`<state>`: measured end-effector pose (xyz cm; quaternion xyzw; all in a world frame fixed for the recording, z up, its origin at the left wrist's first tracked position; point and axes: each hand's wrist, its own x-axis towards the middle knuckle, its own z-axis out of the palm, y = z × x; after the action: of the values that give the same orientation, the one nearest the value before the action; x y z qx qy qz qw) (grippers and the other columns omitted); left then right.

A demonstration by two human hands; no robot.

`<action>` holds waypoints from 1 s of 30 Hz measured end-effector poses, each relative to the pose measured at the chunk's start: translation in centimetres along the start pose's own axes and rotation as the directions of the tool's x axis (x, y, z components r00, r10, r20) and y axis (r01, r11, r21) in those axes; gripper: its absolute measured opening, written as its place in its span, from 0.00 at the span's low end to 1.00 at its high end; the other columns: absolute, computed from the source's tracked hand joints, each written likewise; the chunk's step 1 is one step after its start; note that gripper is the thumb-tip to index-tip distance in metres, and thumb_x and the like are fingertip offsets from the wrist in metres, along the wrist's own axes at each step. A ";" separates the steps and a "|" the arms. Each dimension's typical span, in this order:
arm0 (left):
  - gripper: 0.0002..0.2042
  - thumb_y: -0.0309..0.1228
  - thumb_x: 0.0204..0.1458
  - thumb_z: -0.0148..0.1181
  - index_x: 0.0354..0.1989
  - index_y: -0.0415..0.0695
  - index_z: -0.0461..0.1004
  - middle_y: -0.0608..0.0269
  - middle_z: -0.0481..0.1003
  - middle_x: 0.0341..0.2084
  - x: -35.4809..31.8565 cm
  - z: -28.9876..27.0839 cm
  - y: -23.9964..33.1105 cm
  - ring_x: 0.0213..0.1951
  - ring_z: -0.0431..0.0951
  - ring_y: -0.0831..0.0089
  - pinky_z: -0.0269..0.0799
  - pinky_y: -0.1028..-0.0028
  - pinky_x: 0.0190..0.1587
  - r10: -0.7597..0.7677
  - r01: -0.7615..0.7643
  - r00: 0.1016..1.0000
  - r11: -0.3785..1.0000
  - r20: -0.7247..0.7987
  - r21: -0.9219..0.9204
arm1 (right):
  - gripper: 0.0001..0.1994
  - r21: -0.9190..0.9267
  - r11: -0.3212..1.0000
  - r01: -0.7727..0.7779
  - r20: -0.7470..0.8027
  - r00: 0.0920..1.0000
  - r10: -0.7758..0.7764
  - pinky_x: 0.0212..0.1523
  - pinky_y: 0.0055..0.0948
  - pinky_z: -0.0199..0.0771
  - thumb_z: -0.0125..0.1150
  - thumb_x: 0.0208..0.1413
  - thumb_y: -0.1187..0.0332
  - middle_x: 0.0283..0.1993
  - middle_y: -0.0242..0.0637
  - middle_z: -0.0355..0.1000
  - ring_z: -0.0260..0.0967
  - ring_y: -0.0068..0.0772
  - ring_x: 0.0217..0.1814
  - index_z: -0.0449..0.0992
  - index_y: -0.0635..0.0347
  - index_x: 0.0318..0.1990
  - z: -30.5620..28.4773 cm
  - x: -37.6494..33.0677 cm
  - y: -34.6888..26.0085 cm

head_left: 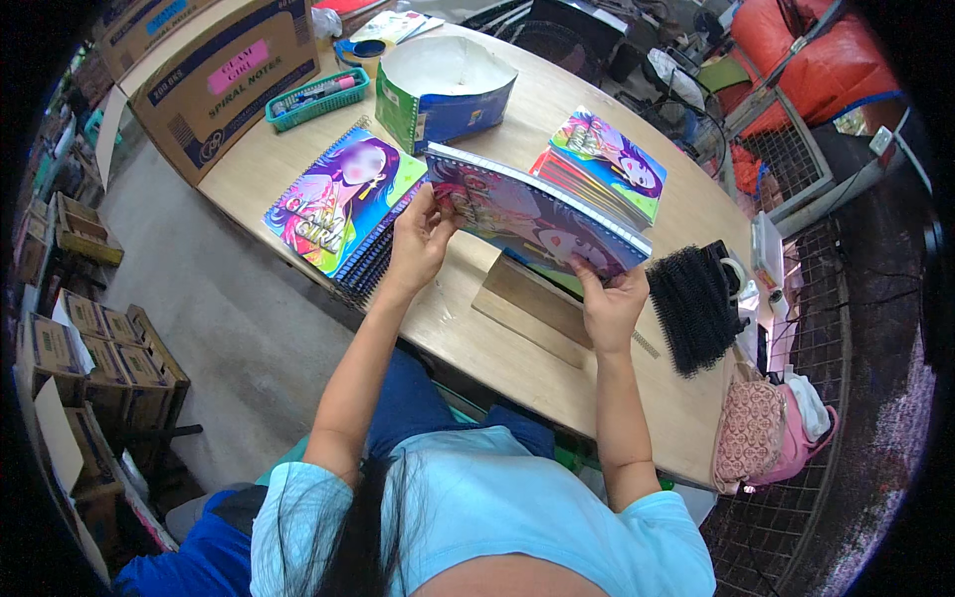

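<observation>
Between my hands a colourful-covered notebook (532,221) is held up, tilted over the table. My left hand (422,241) pinches its left end, and my right hand (609,298) grips its lower right part, thumb on the cover. A row of holes or wire runs along its upper edge; I cannot tell which. Below it lies a wooden block (527,316), partly hidden. A stack of spiral notebooks (343,204) sits left of my left hand. Beyond the held notebook is another notebook pile (612,164). Black spiral coils (689,310) lie in a bundle right of my right hand.
On the table (418,338) stand a cut-open green and blue container (453,111), a green basket (318,99) of pens, a tape roll (368,48) and a large cardboard box (224,90). Pink bags (771,428) sit at the right edge. More boxes (99,358) are stacked left.
</observation>
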<state>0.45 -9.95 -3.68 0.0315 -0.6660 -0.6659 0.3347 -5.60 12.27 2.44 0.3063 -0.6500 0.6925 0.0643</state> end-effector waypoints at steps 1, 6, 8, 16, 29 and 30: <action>0.19 0.12 0.48 0.50 0.51 0.36 0.65 0.62 0.71 0.42 0.1 0.2 -0.1 0.45 0.71 0.75 0.68 0.74 0.49 0.004 -0.004 1.000 1.000 0.010 0.005 | 0.17 0.013 1.000 0.010 -0.009 1.000 -0.010 0.50 0.28 0.71 0.59 0.48 0.85 0.45 0.42 0.74 0.71 0.29 0.46 0.69 0.73 0.47 -0.2 0.0 0.0; 0.18 0.12 0.48 0.49 0.49 0.37 0.65 0.63 0.71 0.43 0.0 0.4 0.4 0.45 0.71 0.74 0.71 0.72 0.47 -0.009 0.010 1.000 0.996 0.009 -0.086 | 0.16 -0.010 1.000 -0.014 0.020 1.000 0.015 0.50 0.27 0.69 0.58 0.47 0.85 0.43 0.41 0.74 0.71 0.27 0.45 0.70 0.72 0.46 -0.7 0.2 -0.4; 0.18 0.12 0.48 0.49 0.50 0.37 0.65 0.63 0.71 0.43 -0.3 0.2 0.2 0.45 0.71 0.74 0.71 0.73 0.48 -0.018 0.020 1.000 0.996 0.023 -0.083 | 0.17 -0.024 0.999 -0.042 0.018 0.999 0.042 0.50 0.26 0.69 0.57 0.46 0.86 0.42 0.40 0.75 0.71 0.26 0.45 0.71 0.71 0.46 -0.8 0.0 0.0; 0.21 0.13 0.48 0.51 0.52 0.40 0.65 0.64 0.72 0.43 0.3 -0.2 -0.6 0.45 0.72 0.74 0.71 0.73 0.48 -0.015 0.018 0.999 0.996 0.030 -0.090 | 0.19 -0.074 0.997 0.026 0.079 0.997 -0.020 0.50 0.29 0.72 0.52 0.45 0.88 0.44 0.41 0.73 0.71 0.29 0.47 0.68 0.71 0.48 -0.7 0.5 0.4; 0.20 0.37 0.58 0.52 0.57 0.41 0.64 0.53 0.62 0.54 -4.9 4.7 -1.3 0.53 0.64 0.66 0.62 0.67 0.56 0.146 -0.198 0.972 0.930 0.183 0.310 | 0.22 -0.149 0.969 -0.197 -0.074 0.980 0.187 0.55 0.30 0.67 0.61 0.48 0.78 0.48 0.42 0.71 0.69 0.30 0.50 0.66 0.67 0.52 -8.4 -5.6 2.4; 0.24 0.41 0.58 0.51 0.59 0.42 0.63 0.49 0.56 0.61 -5.3 5.3 -0.9 0.60 0.59 0.59 0.54 0.65 0.62 0.062 -0.098 0.981 0.977 0.186 0.189 | 0.23 -0.153 0.962 -0.227 -0.091 0.972 0.215 0.56 0.30 0.65 0.64 0.51 0.71 0.49 0.41 0.71 0.68 0.30 0.52 0.65 0.65 0.54 -9.3 -6.5 3.3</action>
<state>1.64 -2.85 -6.03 -0.0225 -0.7570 -0.5825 0.2952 -5.14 22.54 -3.46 0.1997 -0.7316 0.6508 0.0353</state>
